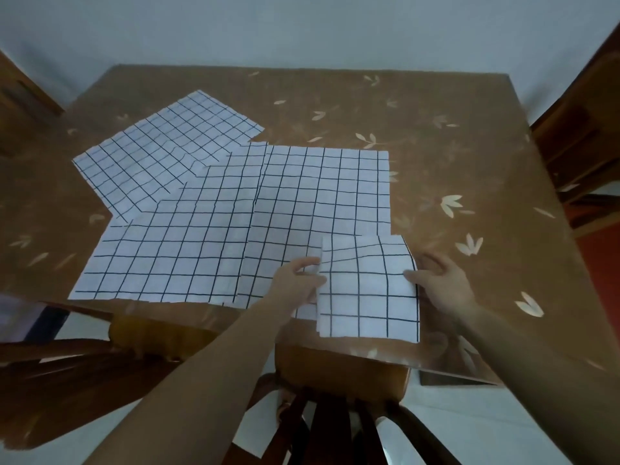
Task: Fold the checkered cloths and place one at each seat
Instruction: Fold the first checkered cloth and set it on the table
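**Nearly at its seat: folded cloth held over the near rim**

Held the folded cloth by both side edges, low at the near rim of the counter, just beyond the back of the near chair. Had the left hand curled on the left edge, pinching it, with the fingers bent toward the far corner. Had the right hand on the right edge, thumb laid across the top layer and the other digits tucked behind or under it. Could not tell whether the packet lay flat on the counter or hung a little off it. Noted its far-left part overlapping the near corner of the right cloth, itself open flat and lapped by the middle cloth, with the far-left cloth skewed beyond. Counted all three as unfolded.

Judged the risks as follows:

- Could drag the right cloth along if slid sideways, through friction at the overlapped corner, and so rumple the spread pile.
- Could lose the stacked layers at the rippled far edge if released unevenly, letting the fold spring open.
- Could tip the packet off the near rim toward the chair if set down too close to that edge.
- Could end up crooked to the seat if released by one hand first.
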